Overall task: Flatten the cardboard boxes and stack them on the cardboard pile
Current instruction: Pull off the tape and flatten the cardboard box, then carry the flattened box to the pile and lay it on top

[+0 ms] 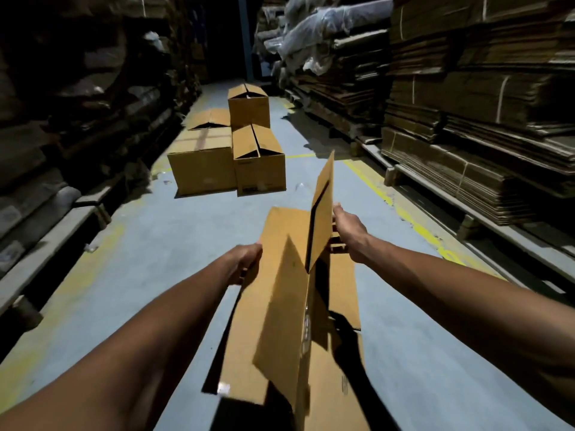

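I hold a brown cardboard box [280,306] in front of me, partly collapsed, with its flaps sticking out. My left hand [245,262] grips its left edge. My right hand [345,228] grips the right side beside an upright flap [323,209]. Farther down the aisle stand three unflattened boxes: a wide low one [202,169], one with open top flaps [259,163] and a taller one behind [249,105]. A flat piece of cardboard [210,118] lies on the floor to the left of the tall box.
The grey floor [155,244] has yellow line markings. Tall stacks of flattened cardboard on pallets [466,135] line the right side. Dark shelves with bundles [62,119] line the left. Plastic-wrapped rolls [311,35] lie on top at the back right.
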Available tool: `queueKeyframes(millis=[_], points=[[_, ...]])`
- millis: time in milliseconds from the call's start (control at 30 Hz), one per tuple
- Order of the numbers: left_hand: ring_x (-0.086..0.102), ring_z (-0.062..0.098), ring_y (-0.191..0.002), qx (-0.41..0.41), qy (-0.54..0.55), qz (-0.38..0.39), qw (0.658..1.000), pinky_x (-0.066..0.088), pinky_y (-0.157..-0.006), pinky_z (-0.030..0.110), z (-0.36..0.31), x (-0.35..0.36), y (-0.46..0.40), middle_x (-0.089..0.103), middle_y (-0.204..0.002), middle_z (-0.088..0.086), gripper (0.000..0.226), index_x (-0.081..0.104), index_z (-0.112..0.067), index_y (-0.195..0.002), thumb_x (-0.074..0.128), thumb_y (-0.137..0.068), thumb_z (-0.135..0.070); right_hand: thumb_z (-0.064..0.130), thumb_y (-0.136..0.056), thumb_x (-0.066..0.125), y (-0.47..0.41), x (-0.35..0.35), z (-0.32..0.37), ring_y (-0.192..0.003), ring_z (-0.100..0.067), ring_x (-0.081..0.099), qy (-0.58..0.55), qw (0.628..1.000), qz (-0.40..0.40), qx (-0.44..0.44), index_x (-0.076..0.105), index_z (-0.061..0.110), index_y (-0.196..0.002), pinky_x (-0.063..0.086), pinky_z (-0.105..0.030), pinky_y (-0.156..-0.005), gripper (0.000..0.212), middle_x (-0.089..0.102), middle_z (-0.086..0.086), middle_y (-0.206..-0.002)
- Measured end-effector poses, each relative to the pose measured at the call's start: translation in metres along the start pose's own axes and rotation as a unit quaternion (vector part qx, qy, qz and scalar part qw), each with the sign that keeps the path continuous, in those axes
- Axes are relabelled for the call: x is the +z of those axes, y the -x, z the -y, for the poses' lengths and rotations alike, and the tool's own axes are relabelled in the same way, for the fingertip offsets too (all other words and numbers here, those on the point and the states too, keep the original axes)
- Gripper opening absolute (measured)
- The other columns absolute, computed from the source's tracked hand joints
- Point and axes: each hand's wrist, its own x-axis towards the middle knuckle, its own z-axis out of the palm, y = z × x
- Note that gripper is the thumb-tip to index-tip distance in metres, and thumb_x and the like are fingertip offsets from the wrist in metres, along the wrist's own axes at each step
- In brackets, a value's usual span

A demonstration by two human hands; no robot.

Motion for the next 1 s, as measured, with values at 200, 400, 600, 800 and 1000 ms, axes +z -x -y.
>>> queueKeyframes(millis=[200, 400, 600, 800, 1000], points=[[0.070, 0.027, -0.096, 0.090, -0.018, 0.177, 0.980, 0.059, -0.080, 0.037, -0.047, -0.023, 0.024, 0.072, -0.110, 0.010, 0.097, 0.068, -0.009, -0.129, 0.059, -0.076, -0.089, 0.088, -0.090, 0.017, 0.035, 0.013, -0.002, -0.148, -0.043, 0.035, 0.040, 0.971, 0.236, 0.026, 0.054, 0.035, -0.149, 0.040, -0.068, -0.106, 0.087, 0.035, 0.000, -0.165], [0.070, 0.013, -0.061, 0.109, -0.221, 0.165, 0.955, 0.055, -0.057, 0.026, -0.073, -0.003, 0.050, 0.077, -0.090, 0.006, 0.045, 0.074, -0.005, -0.114, 0.070, -0.098, -0.047, 0.075, -0.101, 0.017, 0.046, 0.030, -0.007, -0.140, -0.038, 0.044, 0.019, 0.953, 0.298, 0.053, 0.034, 0.033, -0.161, 0.043, -0.063, -0.110, 0.075, 0.029, -0.003, -0.169], [0.074, 0.029, -0.093, 0.129, -0.212, 0.003, 0.969, 0.064, -0.079, 0.042, -0.052, 0.010, 0.033, 0.071, -0.109, 0.015, 0.025, 0.064, -0.012, -0.116, 0.067, -0.098, -0.029, 0.071, -0.103, 0.016, 0.042, 0.032, -0.004, -0.144, -0.045, 0.042, 0.067, 0.956, 0.284, 0.041, 0.044, 0.031, -0.156, 0.044, -0.062, -0.110, 0.072, 0.028, -0.015, -0.167], [0.074, 0.029, -0.086, 0.186, -0.109, -0.016, 0.976, 0.065, -0.078, 0.045, -0.051, 0.005, 0.034, 0.071, -0.104, 0.012, 0.034, 0.062, -0.017, -0.121, 0.065, -0.090, -0.032, 0.074, -0.100, 0.011, 0.040, 0.041, -0.017, -0.134, -0.045, 0.052, 0.127, 0.972, 0.192, 0.040, 0.042, 0.017, -0.156, 0.050, -0.057, -0.106, 0.086, 0.041, -0.020, -0.159], [0.061, 0.018, -0.057, 0.247, 0.002, 0.007, 0.969, 0.052, -0.048, 0.029, -0.094, -0.015, 0.040, 0.063, -0.081, 0.012, 0.017, 0.062, -0.011, -0.117, 0.060, -0.100, -0.008, 0.081, -0.095, 0.010, 0.031, 0.014, -0.028, -0.113, -0.044, 0.065, 0.137, 0.982, 0.082, 0.101, 0.028, 0.019, -0.163, 0.063, -0.051, -0.080, 0.094, 0.042, -0.019, -0.159]])
